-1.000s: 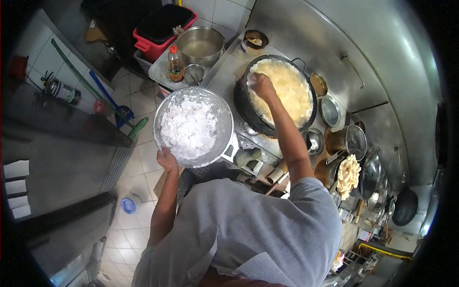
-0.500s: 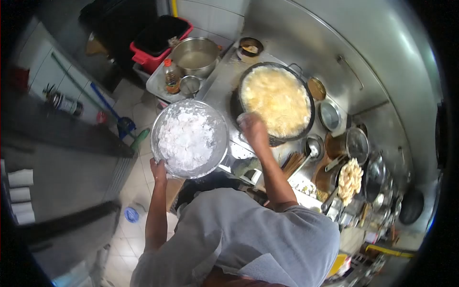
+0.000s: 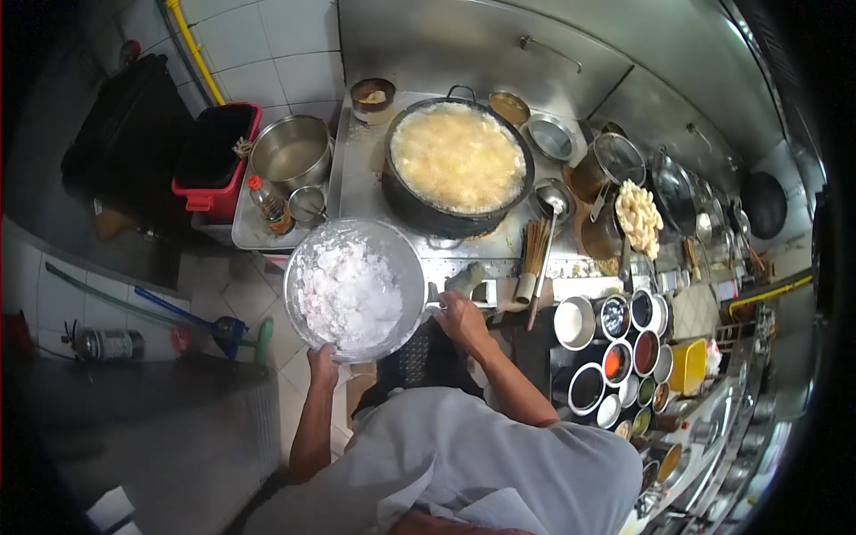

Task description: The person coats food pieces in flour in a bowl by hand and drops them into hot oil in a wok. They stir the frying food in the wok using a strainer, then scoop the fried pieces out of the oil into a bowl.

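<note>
A large metal bowl (image 3: pixel 412 276) is held up in front of the stove, full of white, powder-coated pieces (image 3: pixel 349 290). My left hand (image 3: pixel 323 364) is closed on its near rim, at the lower left. At the bowl's right side, my right hand (image 3: pixel 460 319) is closed around what looks like its small handle. Beyond the bowl, a big black pot (image 3: pixel 419 218) stands on the stove, with pale yellow foam (image 3: pixel 459 156) bubbling across its top. The undersides of both hands' fingers are partly hidden.
A ladle (image 3: pixel 551 198) and a bamboo brush (image 3: pixel 533 250) lie right of the pot. Fried pieces (image 3: pixel 638 218) are heaped farther right, above several seasoning containers (image 3: pixel 575 323). On the left, a tray (image 3: pixel 259 234) holds a steel pot (image 3: pixel 292 153) and a sauce bottle (image 3: pixel 271 207).
My right hand has come away from the edge of the black pot, back to the bowl's right side. The left hand still holds the bowl. The camera view has turned.
</note>
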### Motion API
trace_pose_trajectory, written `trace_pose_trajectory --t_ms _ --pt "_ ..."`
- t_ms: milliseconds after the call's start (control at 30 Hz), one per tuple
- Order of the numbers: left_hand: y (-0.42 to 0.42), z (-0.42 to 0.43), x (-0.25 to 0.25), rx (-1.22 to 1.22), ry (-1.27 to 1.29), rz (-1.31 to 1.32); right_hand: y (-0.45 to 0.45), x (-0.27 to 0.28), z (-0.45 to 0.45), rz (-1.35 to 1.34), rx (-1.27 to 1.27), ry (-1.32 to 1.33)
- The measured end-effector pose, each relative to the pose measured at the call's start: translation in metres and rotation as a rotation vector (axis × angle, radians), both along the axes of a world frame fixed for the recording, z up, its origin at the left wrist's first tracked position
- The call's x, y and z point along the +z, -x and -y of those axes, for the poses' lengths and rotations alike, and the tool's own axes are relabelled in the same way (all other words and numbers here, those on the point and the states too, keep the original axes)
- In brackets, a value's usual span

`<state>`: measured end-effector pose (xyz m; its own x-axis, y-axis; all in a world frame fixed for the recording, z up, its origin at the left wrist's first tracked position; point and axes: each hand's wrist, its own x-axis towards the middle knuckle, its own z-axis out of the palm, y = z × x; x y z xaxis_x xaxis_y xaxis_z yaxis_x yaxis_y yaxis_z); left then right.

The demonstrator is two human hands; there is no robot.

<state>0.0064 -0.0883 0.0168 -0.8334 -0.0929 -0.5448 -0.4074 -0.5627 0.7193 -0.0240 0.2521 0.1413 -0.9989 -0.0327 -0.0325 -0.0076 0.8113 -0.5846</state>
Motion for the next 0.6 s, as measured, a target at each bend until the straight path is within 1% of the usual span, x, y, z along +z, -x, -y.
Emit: trace_pose_trajectory --t_ms 67,100,133,167,200,233,267,300,333,400,433,467,500,533,567,600 --pt "0.001 0.011 -0.013 -0.025 0.079 -0.021 -0.028 -0.006 0.007 -0.006 -0.087 0.029" --pt "0.002 0.016 -0.012 -0.038 0.118 0.011 -0.036 0.021 0.012 0.063 -0.09 0.045" --pt "0.005 0.013 0.003 -0.047 0.082 -0.012 -0.048 0.014 0.01 -0.013 -0.139 0.09" --pt "0.004 0.012 0.018 -0.048 0.048 -0.021 -0.057 0.012 0.006 -0.054 -0.182 0.073" --pt "-0.001 0.027 -0.001 -0.13 0.022 -0.016 -0.071 0.012 0.004 -0.073 -0.219 0.06" --pt "-0.005 0.035 0.001 -0.205 0.007 -0.043 -0.083 0.02 0.004 -0.088 -0.252 0.151" --pt "-0.006 0.016 0.046 -0.201 0.026 0.003 -0.093 0.029 0.001 -0.123 -0.292 0.238" --pt "-0.011 0.007 0.064 -0.186 0.058 0.012 -0.106 0.035 0.001 -0.077 -0.403 0.341" --pt "-0.011 -0.001 0.07 -0.186 0.082 0.004 -0.118 0.04 -0.004 -0.075 -0.414 0.298" --pt "-0.017 -0.003 0.062 -0.288 0.097 -0.051 -0.148 0.046 -0.005 -0.225 -0.472 0.434" --pt "-0.022 -0.005 0.059 -0.363 0.103 -0.094 -0.165 0.047 -0.007 -0.238 -0.458 0.455" --pt "-0.019 -0.014 0.059 -0.383 0.122 -0.077 -0.177 0.047 -0.01 -0.266 -0.463 0.467" --pt "-0.032 -0.033 0.072 -0.387 0.176 -0.035 -0.202 0.054 -0.013 -0.234 -0.492 0.395" --pt "-0.045 -0.049 0.062 -0.429 0.156 -0.118 -0.227 0.056 -0.016 -0.324 -0.512 0.314" --pt "-0.056 -0.065 0.062 -0.505 0.184 -0.082 -0.251 0.052 -0.017 -0.466 -0.563 0.322" --pt "-0.067 -0.077 0.06 -0.64 0.177 -0.107 -0.276 0.046 -0.022 -0.54 -0.565 0.214"
